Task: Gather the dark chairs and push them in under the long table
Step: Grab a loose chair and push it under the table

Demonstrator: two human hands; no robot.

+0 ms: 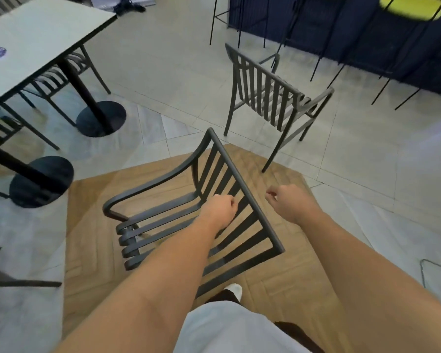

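Note:
The nearest dark slatted chair [163,207] stands on the wooden floor patch just ahead of me, its top rail running diagonally between my hands. My left hand [220,210] is curled into a fist over the backrest slats, right beside the rail; whether its fingers wrap a slat is hidden. My right hand [290,202] hovers to the right of the rail with fingers loosely closed, holding nothing and not touching the chair. A second dark chair [273,98] stands free on the tiles further ahead. The long table [36,42] is at the upper left.
Two more dark chairs [59,77] sit tucked under the table between its black round bases [101,118]. Tall stools with thin black legs [329,47] line a dark blue counter at the upper right. Another chair's leg [23,284] pokes in from the left edge.

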